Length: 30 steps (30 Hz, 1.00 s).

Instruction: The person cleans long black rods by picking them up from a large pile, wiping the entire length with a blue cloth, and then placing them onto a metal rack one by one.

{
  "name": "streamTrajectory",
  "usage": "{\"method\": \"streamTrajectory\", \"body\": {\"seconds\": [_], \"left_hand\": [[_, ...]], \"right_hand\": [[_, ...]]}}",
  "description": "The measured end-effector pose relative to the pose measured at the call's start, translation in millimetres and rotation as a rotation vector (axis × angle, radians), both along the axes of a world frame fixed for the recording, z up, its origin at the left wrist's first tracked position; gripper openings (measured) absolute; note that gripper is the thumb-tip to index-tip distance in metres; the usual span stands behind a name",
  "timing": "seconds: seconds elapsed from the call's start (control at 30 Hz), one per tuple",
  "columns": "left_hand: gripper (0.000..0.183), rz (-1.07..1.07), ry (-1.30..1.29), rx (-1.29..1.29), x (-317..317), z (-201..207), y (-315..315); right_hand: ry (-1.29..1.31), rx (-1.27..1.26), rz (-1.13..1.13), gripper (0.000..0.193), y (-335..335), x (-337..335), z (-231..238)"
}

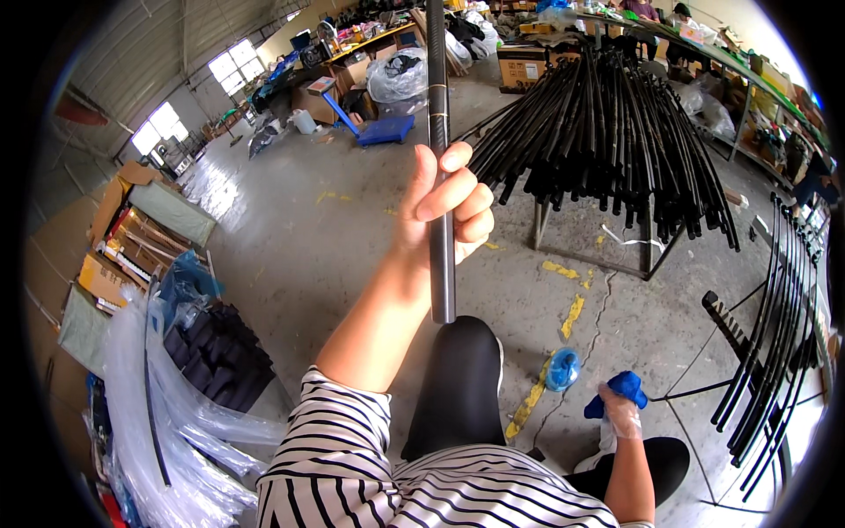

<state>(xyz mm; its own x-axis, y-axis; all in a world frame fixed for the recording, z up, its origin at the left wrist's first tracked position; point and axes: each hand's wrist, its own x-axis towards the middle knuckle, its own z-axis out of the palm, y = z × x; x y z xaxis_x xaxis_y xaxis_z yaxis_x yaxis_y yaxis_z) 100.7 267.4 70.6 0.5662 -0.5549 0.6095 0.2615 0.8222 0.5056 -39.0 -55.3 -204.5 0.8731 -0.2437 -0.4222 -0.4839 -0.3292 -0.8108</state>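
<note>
My left hand [447, 198] is wrapped round a long black pole [443, 282], its thumb pointing up. The pole stands almost upright before me, its lower end above my knee and its upper end out of the picture. Lower right, my right hand [621, 415] wears a thin clear plastic glove and is closed on a bunched blue cloth [627, 387]. On the floor beside it stands a blue translucent container [562, 370]; what it holds I cannot make out.
Many black poles [607, 132] lie fanned on a metal stand ahead right. More poles [766, 334] rest on a rack at the right. Plastic sleeves [167, 396], dark foam pieces [220, 352] and cardboard boxes [106, 277] are at the left. A blue platform scale [385, 130] stands farther off.
</note>
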Motion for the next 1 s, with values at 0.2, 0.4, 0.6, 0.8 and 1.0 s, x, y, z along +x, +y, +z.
{"method": "streamTrajectory", "body": {"seconds": [0.2,0.4,0.6,0.8,1.0], "left_hand": [[0.025,-0.085,-0.032,0.065,-6,2,-8],[0.023,0.101,-0.035,0.334,-18,-5,-17],[0.009,0.528,-0.042,1.028,-60,-96,-14],[0.019,0.611,-0.221,1.369,-137,-162,5],[0.009,0.418,-0.296,1.480,-176,-191,43]], "right_hand": [[0.000,-0.030,0.020,0.032,-2,-3,4],[0.003,-0.052,-0.010,0.036,-5,0,-3],[-0.345,0.638,-0.395,0.027,-10,3,31],[-0.680,0.869,-0.329,0.037,-65,49,108],[-1.016,1.327,-0.285,0.034,-142,63,223]]}}
